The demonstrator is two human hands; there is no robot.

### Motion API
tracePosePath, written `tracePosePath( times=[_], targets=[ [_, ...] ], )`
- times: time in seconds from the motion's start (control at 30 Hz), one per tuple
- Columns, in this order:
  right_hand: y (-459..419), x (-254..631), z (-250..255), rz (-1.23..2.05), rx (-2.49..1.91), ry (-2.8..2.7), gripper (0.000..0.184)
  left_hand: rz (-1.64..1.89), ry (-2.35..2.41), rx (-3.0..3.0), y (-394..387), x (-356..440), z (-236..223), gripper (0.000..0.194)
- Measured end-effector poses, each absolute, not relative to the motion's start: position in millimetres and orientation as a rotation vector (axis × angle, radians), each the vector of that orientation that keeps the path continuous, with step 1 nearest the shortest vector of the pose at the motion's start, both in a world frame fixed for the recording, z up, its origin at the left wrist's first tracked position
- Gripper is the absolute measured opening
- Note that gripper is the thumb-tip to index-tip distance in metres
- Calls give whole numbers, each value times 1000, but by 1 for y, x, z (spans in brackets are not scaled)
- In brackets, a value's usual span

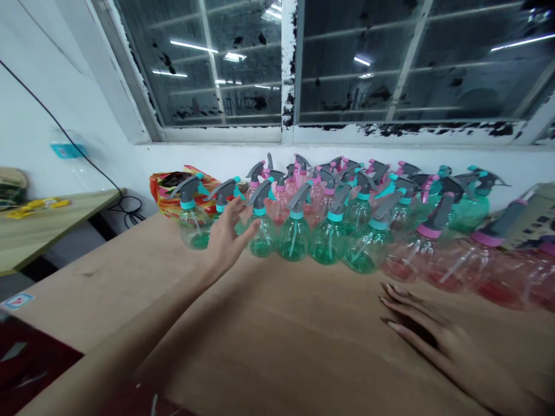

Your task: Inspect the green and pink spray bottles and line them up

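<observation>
Rows of spray bottles with grey trigger heads stand upright on a wooden table. My left hand (228,237) reaches in at the left of the front row, thumb and fingers apart. It partly covers one green spray bottle (220,212) and is beside another green spray bottle (262,237). Whether the fingertips touch either bottle I cannot tell. My right hand (433,341) is low over the table at the right, empty, its fingers spread. Nearest to it are a pink spray bottle (403,263) and another pink spray bottle (451,268).
Behind the bottles are a white wall and a window (286,133). A colourful bag (165,193) sits at the back left of the wooden table (277,335). A cardboard box (535,216) is at the right. Left, a side table (52,222) bears yellow items, with a black cable (130,208) nearby.
</observation>
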State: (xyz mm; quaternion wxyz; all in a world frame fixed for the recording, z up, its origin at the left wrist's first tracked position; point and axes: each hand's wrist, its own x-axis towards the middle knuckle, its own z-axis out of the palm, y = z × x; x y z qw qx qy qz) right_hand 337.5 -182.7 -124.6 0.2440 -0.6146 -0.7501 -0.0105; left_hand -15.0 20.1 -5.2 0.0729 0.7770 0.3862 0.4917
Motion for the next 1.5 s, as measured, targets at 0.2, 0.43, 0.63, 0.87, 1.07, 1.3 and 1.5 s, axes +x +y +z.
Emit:
tracePosePath(
  times=[0.2, 0.43, 0.63, 0.87, 1.07, 1.3, 1.5],
  targets=[
    [-182, 333, -120, 51, -1685, -2017, 45, 1489, 1094, 2302, -13, -4, -15, 36],
    [-181, 330, -111, 62, -1669, -2017, 42, 1322, 1099, 2381, -11, 65, -27, 42],
    [-178, 333, -114, 76, -1629, -2035, 41, 1302, 1184, 2445, -15, 82, -30, 31],
    [-178, 333, -114, 73, -1617, -2016, 41, 1204, 1226, 2611, 1, 92, -27, 40],
    [-177, 334, -116, 81, -1627, -2038, 42, 1155, 1262, 2702, 4, 87, -20, 38],
    [-178, 334, -117, 62, -1629, -2031, 41, 1009, 1268, 2786, -38, 69, -13, 37],
    [-178, 334, -119, 60, -1654, -2020, 43, 831, 1193, 2854, -92, 58, -10, 42]
  ],
)
